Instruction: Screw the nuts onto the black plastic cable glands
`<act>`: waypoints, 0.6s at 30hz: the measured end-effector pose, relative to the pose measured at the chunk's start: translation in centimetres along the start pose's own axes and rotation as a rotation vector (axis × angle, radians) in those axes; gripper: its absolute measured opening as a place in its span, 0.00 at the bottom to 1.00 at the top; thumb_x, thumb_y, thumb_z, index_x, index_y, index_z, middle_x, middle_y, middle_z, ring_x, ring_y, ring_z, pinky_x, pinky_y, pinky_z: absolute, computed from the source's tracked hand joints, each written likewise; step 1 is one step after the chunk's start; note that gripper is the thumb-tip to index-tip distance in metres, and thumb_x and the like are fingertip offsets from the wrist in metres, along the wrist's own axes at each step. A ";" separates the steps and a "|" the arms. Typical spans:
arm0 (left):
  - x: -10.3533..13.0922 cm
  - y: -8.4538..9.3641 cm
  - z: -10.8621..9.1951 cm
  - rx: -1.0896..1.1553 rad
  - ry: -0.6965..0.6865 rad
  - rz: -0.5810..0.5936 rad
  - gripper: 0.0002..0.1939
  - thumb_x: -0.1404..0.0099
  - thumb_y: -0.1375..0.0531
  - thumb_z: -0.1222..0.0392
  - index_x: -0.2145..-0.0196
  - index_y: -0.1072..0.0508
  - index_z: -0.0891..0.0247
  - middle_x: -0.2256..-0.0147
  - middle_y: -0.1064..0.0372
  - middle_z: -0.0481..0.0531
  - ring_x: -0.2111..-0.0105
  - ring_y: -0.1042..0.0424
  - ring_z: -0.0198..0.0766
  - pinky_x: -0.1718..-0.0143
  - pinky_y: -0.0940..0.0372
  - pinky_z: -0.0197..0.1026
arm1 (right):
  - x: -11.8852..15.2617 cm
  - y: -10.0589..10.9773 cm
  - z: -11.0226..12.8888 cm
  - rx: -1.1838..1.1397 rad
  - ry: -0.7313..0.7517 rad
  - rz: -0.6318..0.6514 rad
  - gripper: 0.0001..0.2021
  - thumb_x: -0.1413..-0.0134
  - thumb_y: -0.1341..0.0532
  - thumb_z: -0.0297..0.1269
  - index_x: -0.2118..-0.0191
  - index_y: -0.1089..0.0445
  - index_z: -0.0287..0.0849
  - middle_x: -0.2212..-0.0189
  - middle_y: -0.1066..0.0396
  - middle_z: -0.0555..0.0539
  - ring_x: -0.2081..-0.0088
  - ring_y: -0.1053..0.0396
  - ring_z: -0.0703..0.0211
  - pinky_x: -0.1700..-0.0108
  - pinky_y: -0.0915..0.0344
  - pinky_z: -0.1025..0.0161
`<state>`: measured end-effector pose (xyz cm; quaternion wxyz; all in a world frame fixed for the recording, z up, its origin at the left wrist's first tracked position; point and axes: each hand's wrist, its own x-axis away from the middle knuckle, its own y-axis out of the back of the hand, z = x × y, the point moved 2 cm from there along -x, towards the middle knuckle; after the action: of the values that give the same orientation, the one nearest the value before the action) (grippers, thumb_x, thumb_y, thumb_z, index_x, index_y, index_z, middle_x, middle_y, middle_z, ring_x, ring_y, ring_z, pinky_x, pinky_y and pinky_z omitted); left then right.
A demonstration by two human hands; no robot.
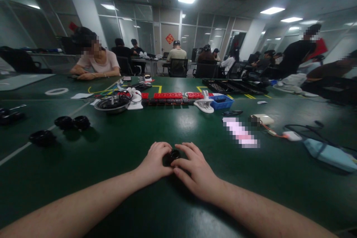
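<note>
A small black round part with a ring-shaped top [175, 154] is on or just above the green table, between my two hands. My left hand [158, 159] curls around its left side, fingers bent and thumb toward the front. From the right, my right hand [195, 169] grips it, with fingers arched over the far side and the index finger and thumb at the near side. Fingers hide much of its body. Other black rounded parts stand to the left: a pair [80, 122] and a single one [42, 137].
A metal bowl [111, 106] with black items, red and black block rows [168, 96], a white clip-like stand [205, 103] and a blue bin [223, 101] line the middle. At right lie a phone-like pink item [240, 132], cables and a light-blue pouch [329, 154]. A person sits across, left.
</note>
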<state>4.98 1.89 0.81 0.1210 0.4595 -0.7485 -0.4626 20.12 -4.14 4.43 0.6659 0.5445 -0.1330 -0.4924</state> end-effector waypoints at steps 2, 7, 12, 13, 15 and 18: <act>0.0 0.1 -0.1 0.002 0.009 -0.005 0.13 0.55 0.38 0.58 0.70 0.34 0.62 0.62 0.38 0.51 0.59 0.40 0.44 0.56 0.43 0.48 | 0.0 0.1 -0.1 0.019 -0.008 -0.003 0.09 0.47 0.48 0.37 0.64 0.31 0.46 0.49 0.43 0.46 0.46 0.52 0.53 0.45 0.55 0.47; 0.0 0.1 -0.1 0.008 0.010 -0.009 0.13 0.54 0.38 0.58 0.69 0.33 0.62 0.62 0.38 0.52 0.59 0.40 0.44 0.57 0.43 0.47 | -0.1 0.1 -0.4 0.091 -0.038 -0.027 0.08 0.48 0.47 0.37 0.67 0.32 0.43 0.50 0.41 0.44 0.46 0.52 0.52 0.45 0.57 0.45; 0.0 0.1 -0.3 0.019 -0.024 -0.022 0.12 0.53 0.39 0.58 0.69 0.33 0.63 0.62 0.38 0.52 0.59 0.40 0.43 0.57 0.43 0.46 | -0.3 0.3 -0.8 0.148 -0.068 -0.048 0.09 0.48 0.47 0.37 0.69 0.32 0.41 0.51 0.40 0.43 0.46 0.52 0.51 0.44 0.58 0.46; 0.0 0.1 -0.3 0.016 -0.029 -0.023 0.13 0.53 0.39 0.58 0.69 0.34 0.63 0.62 0.38 0.52 0.59 0.40 0.43 0.56 0.43 0.46 | -0.3 0.3 -0.8 0.157 -0.071 -0.048 0.09 0.48 0.47 0.38 0.70 0.32 0.41 0.51 0.40 0.43 0.46 0.52 0.51 0.44 0.58 0.46; 0.1 0.1 -0.3 0.004 -0.039 -0.023 0.13 0.53 0.38 0.57 0.69 0.33 0.63 0.62 0.38 0.52 0.59 0.40 0.43 0.57 0.43 0.46 | -0.5 0.3 -0.9 0.176 -0.077 -0.044 0.10 0.47 0.48 0.38 0.70 0.32 0.40 0.52 0.40 0.43 0.46 0.51 0.50 0.44 0.58 0.46; 0.1 0.0 -0.3 -0.019 -0.058 -0.028 0.13 0.54 0.39 0.57 0.69 0.33 0.62 0.62 0.37 0.51 0.60 0.39 0.43 0.56 0.43 0.47 | -0.6 0.4 -1.0 0.199 -0.101 -0.038 0.11 0.47 0.48 0.40 0.69 0.32 0.40 0.52 0.39 0.42 0.46 0.51 0.50 0.44 0.59 0.46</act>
<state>5.12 1.61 0.95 0.0973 0.4551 -0.7408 -0.4843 20.74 -3.10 4.56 0.5917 0.5847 -0.2042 -0.5160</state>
